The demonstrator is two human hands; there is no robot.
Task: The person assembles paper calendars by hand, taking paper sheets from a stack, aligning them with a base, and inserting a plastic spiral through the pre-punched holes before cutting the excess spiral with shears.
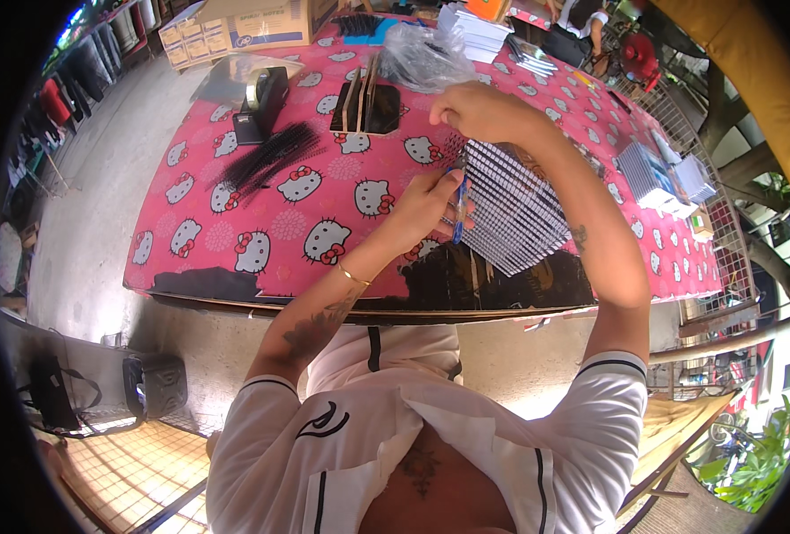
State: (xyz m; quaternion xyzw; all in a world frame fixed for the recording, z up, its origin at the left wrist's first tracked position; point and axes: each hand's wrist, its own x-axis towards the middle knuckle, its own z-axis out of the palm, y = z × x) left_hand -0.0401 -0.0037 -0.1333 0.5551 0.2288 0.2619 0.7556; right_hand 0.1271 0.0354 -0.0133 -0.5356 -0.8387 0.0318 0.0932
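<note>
My left hand (426, 209) is closed around slim blue-handled scissors (459, 209), their tip pointing away from me. Beyond it, my right hand (479, 111) is curled with thumb and fingers together. A small piece of black mesh (452, 144) hangs just below those fingers and seems pinched in them. Under my right forearm lies a sheet with a black-and-white grid (515, 214), tilted on the table and partly hidden by the arm. A pile of black mesh strips (270, 160) rests to the left of my hands.
A pink patterned cloth covers the table (302, 218). Farther back stand a black tape dispenser (261, 105), a black holder with upright dividers (366, 107), a clear plastic bag (422, 58), paper stacks (472, 34) and a cardboard box (257, 22). Booklets (648, 176) lie at right. Another person (582, 27) is behind.
</note>
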